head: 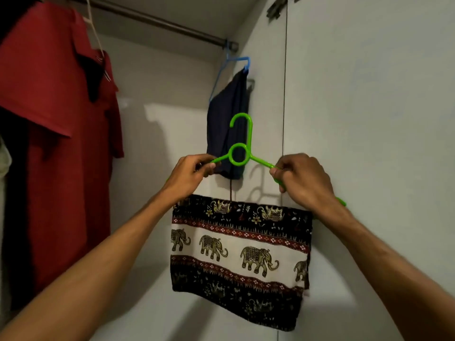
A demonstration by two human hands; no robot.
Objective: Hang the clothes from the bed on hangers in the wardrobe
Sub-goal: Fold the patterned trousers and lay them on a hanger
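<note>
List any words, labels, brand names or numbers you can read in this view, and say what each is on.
No readable text in this view.
Red polo shirt: small pale mark by the dark collar, too small to read.
Elephant-print cloth: elephants and borders only, no letters.
Green hanger: no marking shows.

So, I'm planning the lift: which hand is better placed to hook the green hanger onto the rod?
Probably left: the left hand grips the green hanger below the free stretch of the rod, while the right hand is close against the side wall.
</note>
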